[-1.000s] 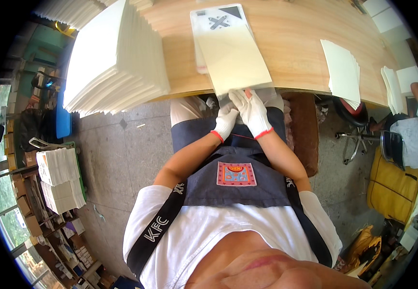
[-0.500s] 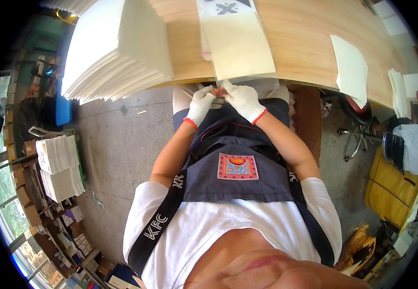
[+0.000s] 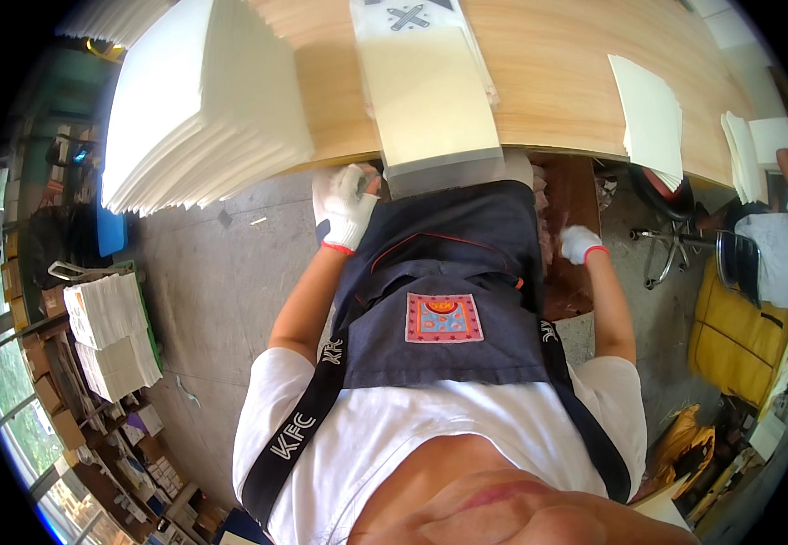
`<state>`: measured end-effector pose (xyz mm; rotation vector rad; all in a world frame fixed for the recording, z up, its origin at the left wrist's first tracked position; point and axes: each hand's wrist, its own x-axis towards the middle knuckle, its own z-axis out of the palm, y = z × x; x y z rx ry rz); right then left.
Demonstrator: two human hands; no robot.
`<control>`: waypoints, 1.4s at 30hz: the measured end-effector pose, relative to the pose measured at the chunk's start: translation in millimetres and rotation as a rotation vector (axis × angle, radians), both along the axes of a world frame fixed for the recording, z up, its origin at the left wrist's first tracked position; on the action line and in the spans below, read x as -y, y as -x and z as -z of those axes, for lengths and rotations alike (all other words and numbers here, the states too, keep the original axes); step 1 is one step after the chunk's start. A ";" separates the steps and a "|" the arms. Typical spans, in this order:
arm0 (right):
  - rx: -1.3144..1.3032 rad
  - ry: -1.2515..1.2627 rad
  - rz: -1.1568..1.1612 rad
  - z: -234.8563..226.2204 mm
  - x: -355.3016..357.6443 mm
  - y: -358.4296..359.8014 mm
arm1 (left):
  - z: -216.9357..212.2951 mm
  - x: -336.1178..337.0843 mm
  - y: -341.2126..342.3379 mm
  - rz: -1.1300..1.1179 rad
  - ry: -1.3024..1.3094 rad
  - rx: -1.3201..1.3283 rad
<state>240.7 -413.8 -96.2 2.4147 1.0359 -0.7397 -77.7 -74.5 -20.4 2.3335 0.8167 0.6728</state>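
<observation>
My left hand (image 3: 347, 207), in a white glove with a red cuff, sits just left of centre in the upper half of the frame, fingers curled at the near edge of the table (image 3: 558, 82) and touching the left corner of the clear bag (image 3: 430, 109) that lies there with cream sheets inside; I cannot tell whether it actually grips the bag or only presses on it. The bag runs from the top centre of the frame down to the table edge, its near end hanging slightly over my apron (image 3: 448, 272). My right hand (image 3: 580, 243), gloved the same way, is down at my side right of centre, closed loosely in a fist and holding nothing I can see, well apart from the bag. A tall stack of sheets (image 3: 194, 100) fills the upper left, and a smaller pile (image 3: 648, 113) lies on the table at upper right
</observation>
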 end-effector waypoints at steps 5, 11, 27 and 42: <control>0.141 -0.945 -0.149 -83.0 -100.0 46.0 | -15.5 -5.5 -24.8 0.225 -0.657 0.118; 0.187 -1.289 -0.544 -85.8 -169.5 55.4 | -7.3 -8.0 -29.3 0.296 -0.533 0.166; -0.740 -1.054 0.760 -79.4 -176.5 72.0 | -65.7 17.0 -44.1 -0.114 0.873 0.553; -1.292 -1.288 0.008 -317.6 -389.7 210.1 | -264.4 -138.6 151.2 -0.516 -0.216 0.297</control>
